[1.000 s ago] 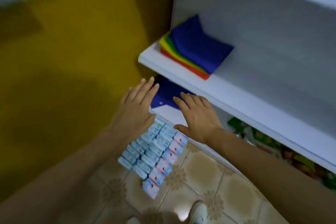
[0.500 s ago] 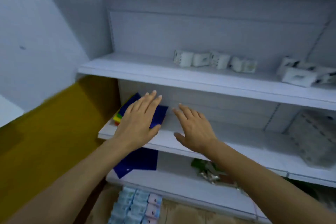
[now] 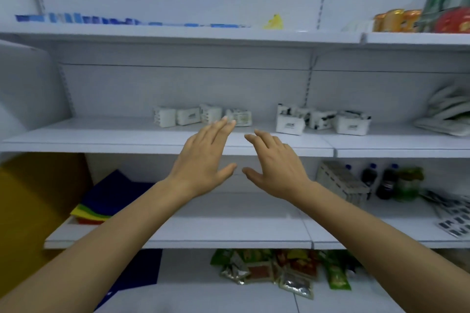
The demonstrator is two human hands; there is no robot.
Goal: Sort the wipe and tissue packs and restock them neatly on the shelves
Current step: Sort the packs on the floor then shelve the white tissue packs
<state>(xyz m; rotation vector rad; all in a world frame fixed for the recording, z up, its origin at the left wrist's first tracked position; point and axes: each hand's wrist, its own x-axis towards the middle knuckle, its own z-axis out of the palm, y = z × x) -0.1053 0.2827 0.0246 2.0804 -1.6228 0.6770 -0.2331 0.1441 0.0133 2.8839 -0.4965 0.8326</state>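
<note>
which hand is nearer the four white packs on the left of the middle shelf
Left. The left hand reaches to the right end of the white packs; the right hand is lower and further right.

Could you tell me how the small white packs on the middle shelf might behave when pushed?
The white packs look small, so probably light and easy to slide on the smooth shelf. They stand unevenly, some angled, so a push may twist or topple them rather than move straight.
</note>
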